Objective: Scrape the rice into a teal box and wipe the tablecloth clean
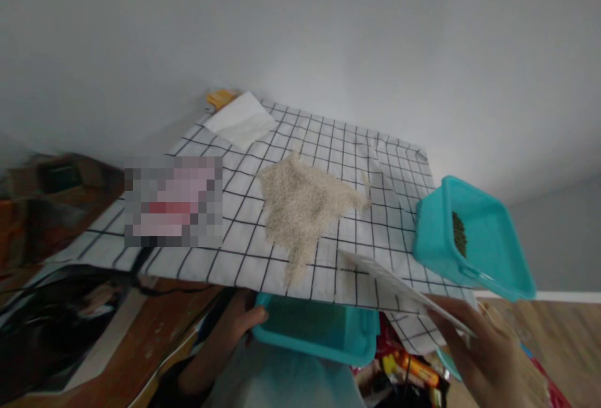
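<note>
My left hand [235, 323] grips the left rim of a teal plastic bin [314, 345], which sits just below the front edge of the table. Between the fingers and thumb of my right hand [488, 351] is a thin white card [399, 286], tilted, its far end down at the cloth near the front edge. Beyond the card lies a loose, spread-out heap of pale beige grains [305, 201]. The heap narrows into a tongue toward the table's front edge. What the bin below the table contains is too dark to make out.
A black-and-white checked cloth [323, 139] covers the table. On its right edge stands a second teal bin [493, 239] with dark green pellets inside. Folded white paper [241, 120] lies at the back left, near a blurred-out pink object [178, 201]. Cables [154, 289] hang at the left.
</note>
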A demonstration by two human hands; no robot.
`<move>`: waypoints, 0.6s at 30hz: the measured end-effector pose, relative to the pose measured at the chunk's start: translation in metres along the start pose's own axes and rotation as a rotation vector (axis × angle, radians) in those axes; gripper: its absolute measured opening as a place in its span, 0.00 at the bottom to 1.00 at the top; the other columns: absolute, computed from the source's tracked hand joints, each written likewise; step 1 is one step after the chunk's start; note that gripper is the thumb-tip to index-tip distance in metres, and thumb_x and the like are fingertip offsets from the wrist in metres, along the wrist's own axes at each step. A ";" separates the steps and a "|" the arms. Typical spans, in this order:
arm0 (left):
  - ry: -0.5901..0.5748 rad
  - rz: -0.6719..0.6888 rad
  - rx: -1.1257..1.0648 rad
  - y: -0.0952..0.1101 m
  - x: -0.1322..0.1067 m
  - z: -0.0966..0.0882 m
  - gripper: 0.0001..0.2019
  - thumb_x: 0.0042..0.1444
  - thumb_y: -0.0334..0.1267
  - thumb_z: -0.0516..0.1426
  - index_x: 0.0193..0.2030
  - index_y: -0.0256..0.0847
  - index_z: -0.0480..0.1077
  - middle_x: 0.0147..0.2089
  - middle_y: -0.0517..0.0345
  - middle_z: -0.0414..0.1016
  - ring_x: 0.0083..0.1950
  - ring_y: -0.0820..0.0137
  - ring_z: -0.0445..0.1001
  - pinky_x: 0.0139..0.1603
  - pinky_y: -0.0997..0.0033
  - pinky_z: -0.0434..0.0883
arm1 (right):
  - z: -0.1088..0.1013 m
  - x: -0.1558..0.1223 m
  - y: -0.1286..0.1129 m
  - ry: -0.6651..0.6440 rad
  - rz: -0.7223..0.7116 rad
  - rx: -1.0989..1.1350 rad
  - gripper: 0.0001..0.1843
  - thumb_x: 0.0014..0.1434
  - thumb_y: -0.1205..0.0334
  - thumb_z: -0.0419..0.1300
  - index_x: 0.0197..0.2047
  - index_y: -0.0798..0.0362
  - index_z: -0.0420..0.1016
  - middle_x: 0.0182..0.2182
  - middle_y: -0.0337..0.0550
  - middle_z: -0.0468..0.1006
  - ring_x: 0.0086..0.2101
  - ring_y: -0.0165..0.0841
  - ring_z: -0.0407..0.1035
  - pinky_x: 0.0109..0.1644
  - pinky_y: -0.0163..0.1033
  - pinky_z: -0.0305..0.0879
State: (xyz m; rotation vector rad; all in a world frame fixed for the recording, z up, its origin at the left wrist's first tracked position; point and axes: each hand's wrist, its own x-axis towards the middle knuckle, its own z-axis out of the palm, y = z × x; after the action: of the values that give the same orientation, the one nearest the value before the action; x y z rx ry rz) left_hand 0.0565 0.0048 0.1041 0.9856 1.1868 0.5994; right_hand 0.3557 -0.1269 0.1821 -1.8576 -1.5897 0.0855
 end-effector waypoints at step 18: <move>-0.002 0.018 0.172 -0.009 0.005 0.004 0.03 0.46 0.38 0.58 0.25 0.43 0.70 0.24 0.64 0.72 0.27 0.68 0.70 0.30 0.71 0.68 | 0.007 -0.001 -0.007 0.322 0.100 -0.085 0.13 0.64 0.53 0.57 0.40 0.50 0.78 0.33 0.45 0.83 0.32 0.40 0.77 0.34 0.39 0.70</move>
State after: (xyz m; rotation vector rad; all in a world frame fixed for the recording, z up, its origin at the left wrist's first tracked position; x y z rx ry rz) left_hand 0.0612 0.0037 0.0938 1.1428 1.2443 0.5159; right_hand 0.3466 -0.1243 0.1804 -1.9041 -1.2966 -0.2296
